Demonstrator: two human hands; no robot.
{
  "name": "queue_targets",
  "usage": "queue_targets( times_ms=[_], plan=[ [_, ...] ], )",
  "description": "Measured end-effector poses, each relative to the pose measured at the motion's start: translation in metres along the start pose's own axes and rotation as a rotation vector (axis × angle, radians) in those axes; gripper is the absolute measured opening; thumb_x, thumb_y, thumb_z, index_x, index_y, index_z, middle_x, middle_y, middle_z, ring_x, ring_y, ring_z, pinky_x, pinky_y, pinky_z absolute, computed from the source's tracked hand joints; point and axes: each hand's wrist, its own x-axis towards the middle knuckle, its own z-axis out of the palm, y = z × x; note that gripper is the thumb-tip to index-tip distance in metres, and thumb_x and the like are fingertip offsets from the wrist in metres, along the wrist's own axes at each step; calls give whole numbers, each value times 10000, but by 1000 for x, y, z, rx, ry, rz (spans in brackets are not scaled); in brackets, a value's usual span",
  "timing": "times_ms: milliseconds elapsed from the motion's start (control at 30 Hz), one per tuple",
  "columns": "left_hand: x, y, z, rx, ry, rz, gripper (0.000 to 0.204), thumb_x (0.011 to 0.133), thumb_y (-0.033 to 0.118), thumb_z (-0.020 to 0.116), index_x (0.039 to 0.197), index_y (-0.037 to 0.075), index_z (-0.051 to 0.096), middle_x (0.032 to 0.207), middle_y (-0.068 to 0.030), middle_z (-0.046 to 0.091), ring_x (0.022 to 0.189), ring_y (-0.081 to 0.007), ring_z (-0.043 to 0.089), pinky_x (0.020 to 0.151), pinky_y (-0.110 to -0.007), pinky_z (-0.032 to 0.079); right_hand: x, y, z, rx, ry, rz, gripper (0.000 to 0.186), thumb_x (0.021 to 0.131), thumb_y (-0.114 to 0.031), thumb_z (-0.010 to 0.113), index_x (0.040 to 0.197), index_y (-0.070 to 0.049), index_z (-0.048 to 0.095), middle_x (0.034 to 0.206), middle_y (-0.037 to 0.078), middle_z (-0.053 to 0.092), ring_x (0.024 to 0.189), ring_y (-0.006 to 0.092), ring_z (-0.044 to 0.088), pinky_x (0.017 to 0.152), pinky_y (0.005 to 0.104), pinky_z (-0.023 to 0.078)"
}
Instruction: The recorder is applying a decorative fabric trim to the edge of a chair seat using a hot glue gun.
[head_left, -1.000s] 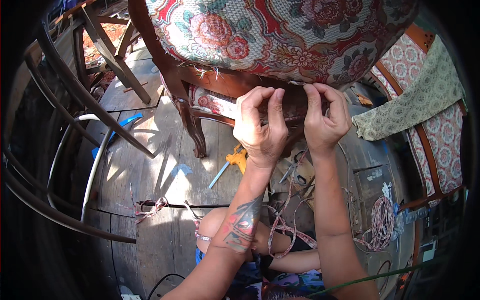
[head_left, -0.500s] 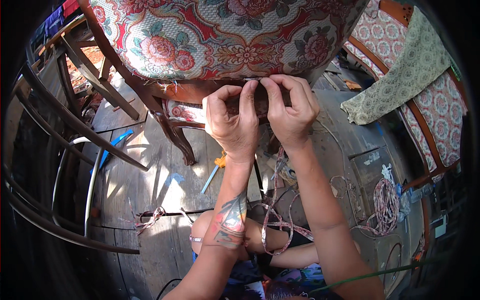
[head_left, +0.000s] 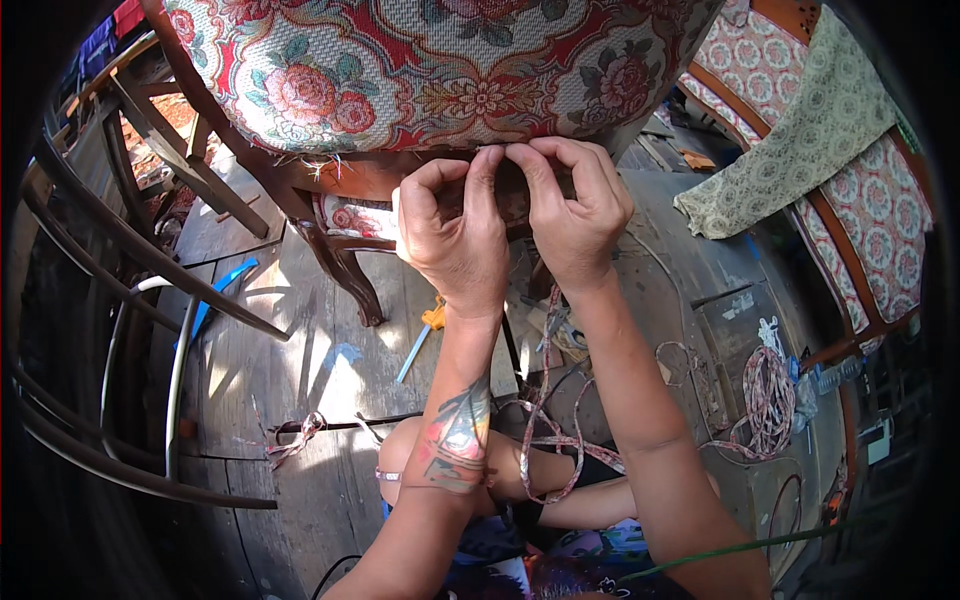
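Observation:
A chair back covered in red, green and cream floral upholstery (head_left: 480, 60) fills the top middle, over a brown wooden frame (head_left: 375, 175). My left hand (head_left: 455, 230) and my right hand (head_left: 578, 210) meet at the fabric's lower edge, thumbs almost together. Both are closed in a pinch, and my fingers hide whatever is between them. Frayed threads (head_left: 330, 168) stick out along that edge to the left. Below my right hand, a patterned fabric cord (head_left: 550, 330) runs down behind the wrist to my lap; its upper end is hidden.
A coil of similar cord (head_left: 768, 400) lies at right, and a short bundle (head_left: 300, 435) at left. An orange-handled tool (head_left: 433, 315) rests on the plank floor (head_left: 330, 480). Curved chair legs (head_left: 120, 240) stand at left. Pale patterned cloth (head_left: 800, 150) drapes over a floral seat at right.
The view has shifted slightly, so the chair and floor sit a little further left and up. Both hands stay pinched at the fabric edge; a small pale bit seen at the fingertips is now hidden.

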Motion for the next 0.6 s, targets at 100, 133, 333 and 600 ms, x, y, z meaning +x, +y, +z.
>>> queue_targets(
  times_ms=[100, 133, 333, 600],
  plan=[
    [2, 1, -5, -25, -17, -13, 233, 801, 48, 885, 859, 17, 661, 781, -43, 655, 656, -114, 623, 614, -261, 517, 2, -4, 0, 4, 6, 24, 135, 780, -1, 830, 861, -33, 727, 833, 72, 714, 735, 248, 677, 640, 350, 545],
    [3, 0, -6, -39, -24, -11, 231, 805, 44, 882, 862, 14, 660, 788, -41, 661, 656, -104, 628, 616, -251, 521, 2, -5, 0, 1, 10, 25, 131, 780, 2, 828, 855, -33, 727, 827, 71, 712, 730, 247, 677, 634, 350, 544],
    [6, 5, -6, -63, -32, -71, 237, 808, 30, 879, 873, 4, 653, 779, -26, 691, 669, -61, 619, 624, -233, 523, 2, -3, 1, 4, 11, 22, 133, 778, 5, 828, 855, -34, 726, 825, 71, 711, 732, 245, 678, 631, 350, 543],
    [6, 3, -11, -100, -73, -113, 229, 820, 39, 873, 871, 9, 651, 773, -16, 686, 673, -49, 601, 629, -217, 508, 0, -2, 1, -3, 14, 13, 139, 780, 1, 830, 856, -33, 720, 828, 72, 710, 732, 242, 678, 629, 345, 545]
  ],
)
